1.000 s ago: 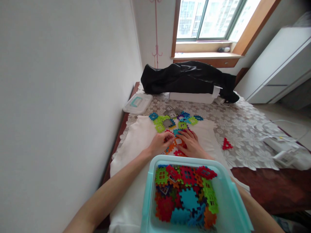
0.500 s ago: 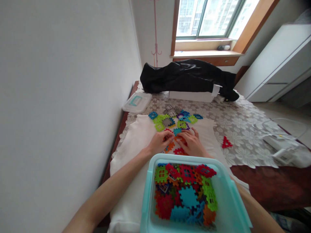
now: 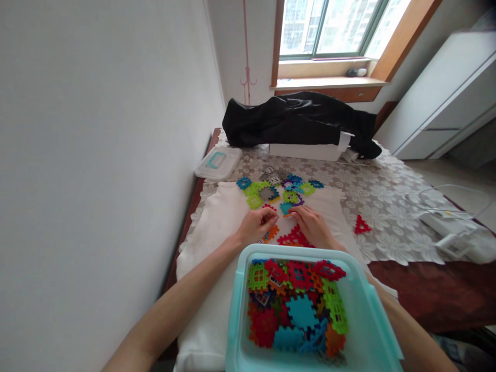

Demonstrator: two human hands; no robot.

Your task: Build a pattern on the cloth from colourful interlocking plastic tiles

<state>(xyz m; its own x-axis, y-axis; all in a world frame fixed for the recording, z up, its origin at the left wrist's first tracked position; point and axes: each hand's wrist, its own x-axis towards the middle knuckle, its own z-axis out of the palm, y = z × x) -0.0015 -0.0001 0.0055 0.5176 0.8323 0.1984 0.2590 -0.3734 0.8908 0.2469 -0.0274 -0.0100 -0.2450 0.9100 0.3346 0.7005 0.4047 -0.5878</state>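
Gently, left hand (image 3: 256, 226) and right hand (image 3: 313, 226) curled apart over red interlocking plastic tiles (image 3: 294, 239) (any pinch hidden from view), notched edges (image 3: 295, 230) best kept square and flat on the white cloth (image 3: 217, 232)

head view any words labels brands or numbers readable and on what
None can be read. The white tag on the white box is too blurred to read, and the teal mark on the clear plastic lid shows no legible text.
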